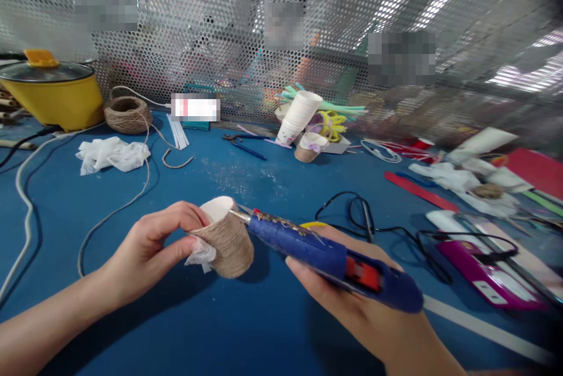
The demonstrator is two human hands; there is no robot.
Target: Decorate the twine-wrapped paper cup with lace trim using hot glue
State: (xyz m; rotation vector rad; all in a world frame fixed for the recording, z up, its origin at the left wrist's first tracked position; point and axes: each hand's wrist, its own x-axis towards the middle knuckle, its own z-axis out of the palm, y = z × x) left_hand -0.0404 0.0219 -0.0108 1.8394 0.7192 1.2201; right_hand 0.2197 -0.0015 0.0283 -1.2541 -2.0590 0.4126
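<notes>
My left hand (152, 250) grips a paper cup wrapped in brown twine (226, 241), tilted on its side, with a bit of white tissue pinched against it. My right hand (352, 300) holds a blue glue gun (325, 256) with a red trigger. Its metal nozzle touches the cup's rim. The gun's black cord (373, 226) loops over the blue table (246, 329) behind it.
A twine ball (127, 114) and yellow cooker (55, 94) stand back left, with crumpled white tissue (112, 154) nearby. A stack of paper cups (299, 115), pliers (244, 142) and straws lie at the back centre. A magenta box (479, 270), red strips and scraps clutter the right.
</notes>
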